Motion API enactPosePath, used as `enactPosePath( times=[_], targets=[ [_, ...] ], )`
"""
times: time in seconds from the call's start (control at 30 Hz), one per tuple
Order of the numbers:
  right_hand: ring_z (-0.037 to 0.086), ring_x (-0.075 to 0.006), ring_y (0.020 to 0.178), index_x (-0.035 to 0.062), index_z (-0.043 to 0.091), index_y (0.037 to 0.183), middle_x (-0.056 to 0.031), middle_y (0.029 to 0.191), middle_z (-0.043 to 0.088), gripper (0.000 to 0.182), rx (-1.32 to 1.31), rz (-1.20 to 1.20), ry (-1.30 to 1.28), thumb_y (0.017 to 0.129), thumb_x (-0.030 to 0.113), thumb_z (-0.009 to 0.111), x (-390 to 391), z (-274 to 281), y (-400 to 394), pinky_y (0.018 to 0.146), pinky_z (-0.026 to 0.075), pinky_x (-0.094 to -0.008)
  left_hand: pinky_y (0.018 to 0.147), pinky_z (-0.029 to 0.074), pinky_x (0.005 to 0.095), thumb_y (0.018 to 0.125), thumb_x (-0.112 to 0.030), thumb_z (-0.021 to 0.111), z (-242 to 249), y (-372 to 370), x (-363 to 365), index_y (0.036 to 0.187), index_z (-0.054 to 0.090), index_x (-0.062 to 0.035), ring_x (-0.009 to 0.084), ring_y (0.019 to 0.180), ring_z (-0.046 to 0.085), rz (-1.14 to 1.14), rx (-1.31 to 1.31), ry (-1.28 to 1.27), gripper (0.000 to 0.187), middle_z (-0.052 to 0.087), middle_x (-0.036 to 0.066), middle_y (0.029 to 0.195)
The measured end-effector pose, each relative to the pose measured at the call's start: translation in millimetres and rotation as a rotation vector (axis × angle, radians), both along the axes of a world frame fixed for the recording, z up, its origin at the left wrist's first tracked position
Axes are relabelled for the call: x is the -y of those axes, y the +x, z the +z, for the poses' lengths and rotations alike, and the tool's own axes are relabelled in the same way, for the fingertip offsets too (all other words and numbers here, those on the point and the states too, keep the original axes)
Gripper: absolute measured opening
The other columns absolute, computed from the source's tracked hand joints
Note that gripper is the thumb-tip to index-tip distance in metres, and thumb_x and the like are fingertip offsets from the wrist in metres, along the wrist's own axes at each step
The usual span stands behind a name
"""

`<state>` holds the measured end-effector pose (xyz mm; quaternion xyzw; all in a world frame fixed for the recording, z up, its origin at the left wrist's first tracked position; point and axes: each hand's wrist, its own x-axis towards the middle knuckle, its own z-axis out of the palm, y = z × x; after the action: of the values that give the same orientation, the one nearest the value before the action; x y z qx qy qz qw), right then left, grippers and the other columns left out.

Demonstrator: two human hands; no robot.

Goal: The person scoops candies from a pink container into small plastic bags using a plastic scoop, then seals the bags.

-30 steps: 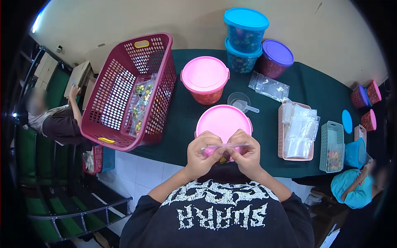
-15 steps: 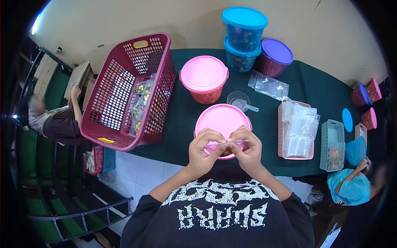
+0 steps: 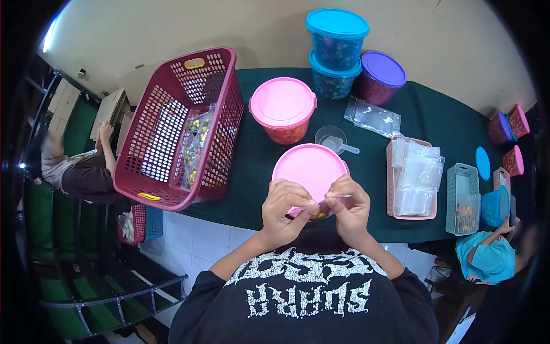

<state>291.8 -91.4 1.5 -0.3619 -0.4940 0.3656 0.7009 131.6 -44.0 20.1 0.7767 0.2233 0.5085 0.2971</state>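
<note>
My left hand (image 3: 285, 210) and my right hand (image 3: 351, 210) are both closed, pinching the top edge of a small clear plastic bag (image 3: 319, 214) between thumbs and fingers. Small yellowish pieces show inside the bag; the rest of it is covered by my fingers. Just beyond my hands stands a tub with a pink lid (image 3: 309, 171), partly hidden by them. A second pink-lidded tub (image 3: 283, 103) is farther back, and a clear scoop (image 3: 344, 147) lies by a round clear dish (image 3: 328, 135).
On the left, a maroon basket (image 3: 234, 109) holds filled bags (image 3: 196, 143). To the right, a pink basket (image 3: 391, 200) holds clear bags (image 3: 417, 172). Blue-lidded tubs (image 3: 336, 49) and a purple-lidded tub (image 3: 382, 71) stand behind. People sit at far left (image 3: 86, 172) and right (image 3: 487, 255).
My hands have drawn slightly apart along the bag's edge, and the bag has tilted, so its yellowish contents show more. Both hands still grip it.
</note>
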Motion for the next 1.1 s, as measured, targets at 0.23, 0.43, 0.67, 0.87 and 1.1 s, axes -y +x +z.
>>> enactPosePath(
  times=[0.23,0.43,0.67,0.87,1.1],
  targets=[
    [0.054,-0.0133,0.081,0.0005,0.061,0.086,-0.0066,0.086,0.058,0.006,-0.120,-0.028,-0.059,0.082,0.000,0.066,-2.8,-7.2,7.0,0.076,0.042,-0.0265,0.073,0.042,0.0318,0.079,-0.003,0.070,-7.7,-2.6,2.5,0.083,0.057,-0.0041,0.0197,0.079,0.057,0.029,0.043,-0.033,0.014,0.060,0.008,0.083],
    [0.054,-0.0133,0.081,0.0001,0.060,0.086,-0.0065,0.085,0.058,0.006,-0.091,-0.075,-0.037,0.083,-0.001,0.065,-4.5,-8.9,9.0,0.077,0.041,-0.0262,0.075,0.043,0.0311,0.085,-0.007,0.067,-11.3,-9.2,2.5,0.085,0.056,-0.0021,0.0191,0.083,0.055,0.025,0.056,-0.108,0.012,0.058,0.008,0.087],
    [0.054,-0.0120,0.083,0.0002,0.058,0.088,-0.0070,0.088,0.056,0.005,-0.097,-0.124,-0.030,0.086,0.001,0.062,-7.8,-9.0,11.0,0.077,0.042,-0.0258,0.088,0.039,0.0329,0.090,-0.023,0.062,-8.6,-5.6,-6.9,0.095,0.057,-0.0008,0.0196,0.097,0.052,-0.084,0.207,-0.472,0.023,0.057,0.011,0.100],
    [0.060,-0.0206,0.094,0.0007,0.059,0.092,-0.0127,0.100,0.058,0.008,0.021,-0.207,-0.029,0.085,-0.001,0.062,-3.7,-9.4,-4.7,0.082,0.048,-0.0325,0.100,0.037,0.0374,0.082,-0.041,0.069,-0.5,-10.7,-5.6,0.119,0.053,0.0003,0.0225,0.112,0.053,0.037,-0.006,-0.327,0.057,0.055,0.013,0.120],
    [0.056,-0.0291,0.097,0.0037,0.060,0.104,-0.0121,0.103,0.060,0.028,0.449,-0.099,0.008,0.078,0.009,0.070,-0.8,-5.5,-14.4,0.086,0.044,-0.0380,0.088,0.047,0.0308,0.084,-0.005,0.065,-6.4,-2.7,2.8,0.106,0.065,-0.0014,0.0234,0.104,0.061,0.021,-0.036,-0.399,0.022,0.065,0.011,0.106]
  ],
)
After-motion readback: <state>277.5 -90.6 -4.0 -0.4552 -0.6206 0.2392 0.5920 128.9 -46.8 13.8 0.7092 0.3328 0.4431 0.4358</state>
